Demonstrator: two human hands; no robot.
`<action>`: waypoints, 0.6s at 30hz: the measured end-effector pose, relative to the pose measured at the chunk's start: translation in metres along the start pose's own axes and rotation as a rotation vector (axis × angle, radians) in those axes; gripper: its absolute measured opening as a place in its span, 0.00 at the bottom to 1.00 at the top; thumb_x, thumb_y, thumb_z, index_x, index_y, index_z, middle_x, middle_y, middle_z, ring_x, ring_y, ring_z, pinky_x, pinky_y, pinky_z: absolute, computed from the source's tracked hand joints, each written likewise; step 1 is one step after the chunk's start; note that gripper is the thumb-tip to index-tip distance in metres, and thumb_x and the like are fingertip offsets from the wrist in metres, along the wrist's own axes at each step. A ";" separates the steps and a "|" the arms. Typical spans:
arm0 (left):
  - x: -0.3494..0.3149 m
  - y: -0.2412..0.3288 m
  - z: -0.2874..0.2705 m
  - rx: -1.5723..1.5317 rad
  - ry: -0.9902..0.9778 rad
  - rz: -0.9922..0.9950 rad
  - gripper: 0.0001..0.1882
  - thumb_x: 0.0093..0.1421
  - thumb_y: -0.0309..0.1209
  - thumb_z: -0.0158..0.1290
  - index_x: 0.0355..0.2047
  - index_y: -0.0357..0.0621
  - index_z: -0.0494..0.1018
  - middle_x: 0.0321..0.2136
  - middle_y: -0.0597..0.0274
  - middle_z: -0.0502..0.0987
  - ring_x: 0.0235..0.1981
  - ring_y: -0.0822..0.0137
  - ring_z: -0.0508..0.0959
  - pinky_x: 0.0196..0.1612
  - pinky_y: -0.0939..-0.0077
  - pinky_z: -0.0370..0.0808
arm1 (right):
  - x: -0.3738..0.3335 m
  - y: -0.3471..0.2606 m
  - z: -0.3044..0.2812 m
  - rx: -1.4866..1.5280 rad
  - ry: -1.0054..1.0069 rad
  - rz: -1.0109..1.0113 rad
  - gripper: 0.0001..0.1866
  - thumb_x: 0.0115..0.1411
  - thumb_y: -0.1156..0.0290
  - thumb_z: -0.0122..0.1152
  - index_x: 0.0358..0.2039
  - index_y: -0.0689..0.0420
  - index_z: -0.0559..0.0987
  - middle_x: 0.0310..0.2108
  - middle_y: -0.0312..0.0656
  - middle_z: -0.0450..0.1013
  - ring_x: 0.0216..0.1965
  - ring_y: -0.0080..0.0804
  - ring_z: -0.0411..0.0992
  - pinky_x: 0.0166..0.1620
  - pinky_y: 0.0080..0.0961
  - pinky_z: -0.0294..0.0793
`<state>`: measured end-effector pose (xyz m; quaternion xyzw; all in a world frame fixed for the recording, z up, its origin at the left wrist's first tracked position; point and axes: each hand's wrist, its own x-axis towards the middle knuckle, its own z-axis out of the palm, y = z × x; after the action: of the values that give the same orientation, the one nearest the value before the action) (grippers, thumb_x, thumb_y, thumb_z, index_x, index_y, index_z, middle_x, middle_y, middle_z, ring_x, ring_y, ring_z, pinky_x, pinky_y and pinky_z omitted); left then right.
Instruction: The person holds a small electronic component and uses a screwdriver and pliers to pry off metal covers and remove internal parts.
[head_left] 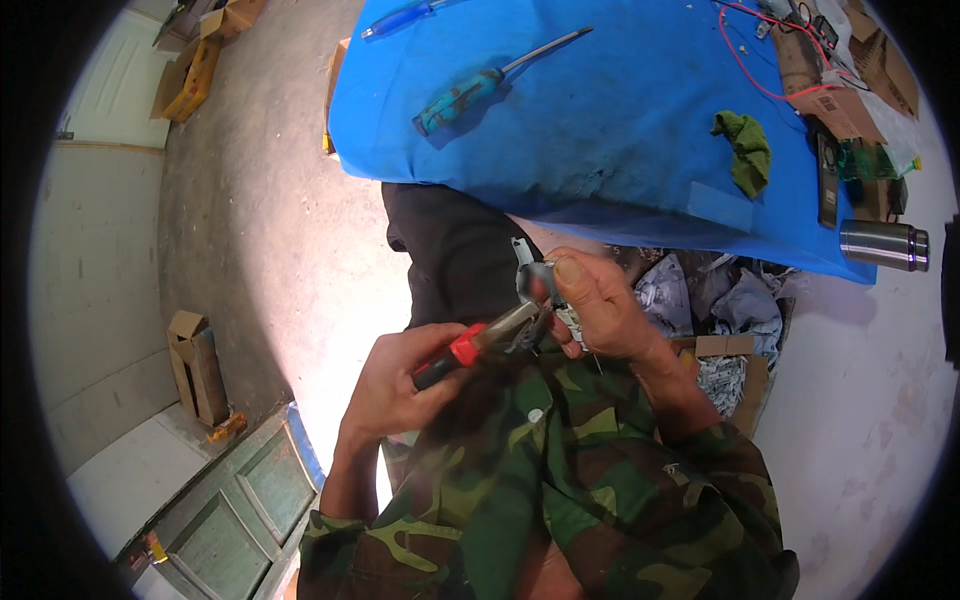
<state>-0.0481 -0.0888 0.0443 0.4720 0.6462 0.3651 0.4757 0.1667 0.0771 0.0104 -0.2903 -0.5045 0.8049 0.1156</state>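
Note:
My left hand [395, 375] is closed around the red and black handles of a pair of pliers [467, 345]. The metal head of the pliers points up and to the right, against a grey metal part [528, 272]. That part is pinched between the thumb and fingers of my right hand [600, 300]. A flat tab with a hole sticks up from its top end. My fingers and the pliers hide its lower portion, so its exact kind is unclear. Both hands are in front of my camouflage jacket [540, 440], above my lap.
Ahead, a blue-covered table [620, 130] carries a teal screwdriver [460, 102], a blue-handled tool [398, 20] and a green cloth [743, 153]. A steel flask [884, 245] lies at its right edge. Below are plastic bags [665, 295] and a cardboard box [752, 390] of small metal pieces.

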 end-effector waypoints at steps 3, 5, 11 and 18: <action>-0.002 0.000 0.003 0.003 0.009 -0.071 0.21 0.54 0.23 0.60 0.50 0.35 0.81 0.35 0.52 0.83 0.35 0.63 0.84 0.42 0.72 0.79 | 0.000 -0.003 0.005 -0.106 0.098 -0.002 0.20 0.79 0.55 0.46 0.40 0.59 0.76 0.20 0.33 0.69 0.17 0.17 0.64 0.22 0.19 0.65; -0.003 0.000 0.004 0.041 0.038 -0.110 0.21 0.55 0.22 0.61 0.50 0.36 0.81 0.38 0.48 0.85 0.37 0.59 0.86 0.43 0.70 0.80 | 0.001 -0.002 0.006 -0.145 0.158 -0.051 0.17 0.79 0.58 0.49 0.41 0.59 0.76 0.21 0.32 0.69 0.18 0.16 0.65 0.23 0.19 0.65; -0.009 -0.004 0.007 0.171 0.169 -0.049 0.19 0.54 0.22 0.59 0.47 0.34 0.80 0.30 0.55 0.81 0.30 0.68 0.81 0.39 0.76 0.77 | 0.003 0.001 0.002 -0.069 0.094 -0.082 0.13 0.77 0.62 0.52 0.47 0.60 0.76 0.26 0.34 0.72 0.24 0.16 0.71 0.26 0.17 0.70; -0.008 -0.002 0.008 0.232 0.159 -0.031 0.19 0.54 0.20 0.59 0.48 0.37 0.80 0.31 0.51 0.81 0.31 0.61 0.82 0.39 0.72 0.78 | -0.003 -0.008 -0.015 -0.039 0.020 0.009 0.15 0.73 0.70 0.58 0.54 0.64 0.77 0.40 0.38 0.76 0.35 0.21 0.76 0.35 0.21 0.80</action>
<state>-0.0401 -0.0968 0.0420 0.4833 0.7270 0.3168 0.3709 0.1772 0.0907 0.0134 -0.3030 -0.5178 0.7923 0.1115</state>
